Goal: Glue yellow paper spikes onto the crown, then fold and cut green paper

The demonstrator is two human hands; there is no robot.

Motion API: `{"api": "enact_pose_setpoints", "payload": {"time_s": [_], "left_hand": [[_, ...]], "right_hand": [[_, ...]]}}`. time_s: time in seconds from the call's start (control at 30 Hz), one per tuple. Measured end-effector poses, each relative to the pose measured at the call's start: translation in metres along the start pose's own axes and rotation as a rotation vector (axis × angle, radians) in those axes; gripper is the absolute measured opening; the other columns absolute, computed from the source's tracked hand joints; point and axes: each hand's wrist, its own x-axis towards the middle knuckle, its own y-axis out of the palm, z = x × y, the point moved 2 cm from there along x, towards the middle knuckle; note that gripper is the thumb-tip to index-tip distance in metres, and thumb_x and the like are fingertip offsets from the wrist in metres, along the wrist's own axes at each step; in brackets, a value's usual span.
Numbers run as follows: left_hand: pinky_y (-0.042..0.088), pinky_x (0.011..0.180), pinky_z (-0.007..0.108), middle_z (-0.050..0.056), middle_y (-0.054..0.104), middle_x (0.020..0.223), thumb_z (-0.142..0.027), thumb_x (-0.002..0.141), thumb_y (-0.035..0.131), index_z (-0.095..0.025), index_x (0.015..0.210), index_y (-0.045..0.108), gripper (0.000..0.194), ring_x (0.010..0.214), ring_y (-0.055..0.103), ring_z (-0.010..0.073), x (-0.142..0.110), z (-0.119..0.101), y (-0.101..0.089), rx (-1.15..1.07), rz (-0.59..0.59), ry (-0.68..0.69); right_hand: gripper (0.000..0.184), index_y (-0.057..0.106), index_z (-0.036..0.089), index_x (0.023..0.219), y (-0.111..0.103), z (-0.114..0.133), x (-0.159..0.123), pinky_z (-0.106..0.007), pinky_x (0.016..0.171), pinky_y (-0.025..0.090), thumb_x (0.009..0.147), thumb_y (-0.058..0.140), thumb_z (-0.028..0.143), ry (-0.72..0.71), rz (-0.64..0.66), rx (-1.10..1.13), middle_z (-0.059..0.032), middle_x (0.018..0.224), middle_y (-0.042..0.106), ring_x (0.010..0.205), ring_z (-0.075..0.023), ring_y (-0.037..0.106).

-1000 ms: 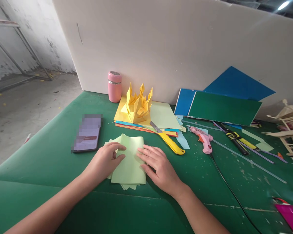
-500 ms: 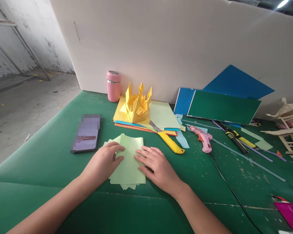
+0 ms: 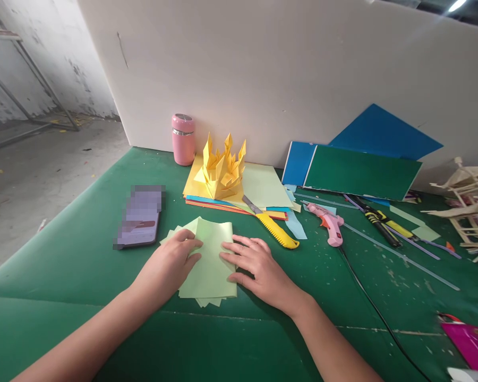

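Pale green paper (image 3: 210,265) lies folded on the table in front of me, with the corners of other sheets sticking out beneath it at the left and bottom. My left hand (image 3: 172,260) rests on its left side, fingers bent and apart. On the right edge lies my right hand (image 3: 255,270), its fingers spread flat on the paper. A yellow folded-paper crown shape (image 3: 223,172) with pointed tips stands behind, on a stack of coloured paper (image 3: 266,185). A yellow-handled utility knife (image 3: 276,229) leans against that stack's front edge.
A phone (image 3: 141,217) lies to the left. A pink flask (image 3: 183,140) stands at the back by a pale board. Rightward are a pink glue gun (image 3: 330,223) with a black cord, glue sticks, pliers-like tools (image 3: 382,223), and a small wooden stick structure (image 3: 470,199).
Both hands stay on the green paper with almost no movement. The whole view has shifted slightly, and a little more shows at the right edge.
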Motion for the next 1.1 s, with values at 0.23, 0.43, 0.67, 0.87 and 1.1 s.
{"api": "enact_pose_setpoints", "payload": {"time_s": [0.23,0.43,0.67,0.87,1.1], "left_hand": [[0.052,0.064,0.032,0.008,0.065,0.098,-0.026,0.079,0.046,-0.017,0.093,0.071,0.03,0.053,0.054,0.0147,0.0,-0.002,-0.002,0.016,0.027,-0.038],[0.049,0.057,0.028,0.005,0.065,0.095,-0.031,0.076,0.052,-0.02,0.09,0.071,0.026,0.049,0.051,0.011,0.003,0.001,-0.007,-0.116,0.034,-0.096],[0.047,0.055,0.027,0.002,0.065,0.079,-0.035,0.073,0.055,-0.022,0.081,0.073,0.023,0.051,0.052,0.0126,0.006,0.002,-0.011,-0.15,0.047,-0.107],[0.046,0.055,0.027,0.002,0.067,0.073,-0.034,0.072,0.055,-0.022,0.079,0.074,0.023,0.053,0.054,0.0143,0.006,0.002,-0.013,-0.107,0.039,-0.096],[0.047,0.058,0.028,0.003,0.07,0.072,-0.034,0.073,0.054,-0.022,0.079,0.074,0.025,0.058,0.057,0.0173,0.004,0.001,-0.013,-0.082,0.047,-0.11]], "right_hand": [[0.044,0.056,0.033,0.127,-0.004,-0.002,-0.002,-0.055,0.107,0.029,0.084,0.062,0.044,0.008,0.055,-0.014,0.0002,0.141,0.05,0.135,-0.0287,0.036],[0.04,0.056,0.033,0.127,0.0,-0.003,-0.003,-0.053,0.106,0.03,0.088,0.059,0.042,-0.003,0.026,-0.005,-0.0021,0.14,0.051,0.133,-0.0275,0.039],[0.04,0.055,0.032,0.127,-0.001,-0.003,-0.003,-0.053,0.106,0.029,0.088,0.058,0.041,-0.01,0.029,-0.003,-0.0016,0.141,0.05,0.134,-0.0266,0.039],[0.041,0.055,0.035,0.128,-0.001,-0.002,-0.004,-0.053,0.104,0.032,0.087,0.06,0.04,-0.015,0.014,-0.027,-0.0023,0.139,0.052,0.132,-0.0274,0.042],[0.04,0.056,0.033,0.127,-0.001,-0.002,-0.004,-0.053,0.105,0.031,0.088,0.06,0.039,-0.01,0.016,-0.016,-0.0019,0.139,0.052,0.132,-0.0276,0.041]]}}
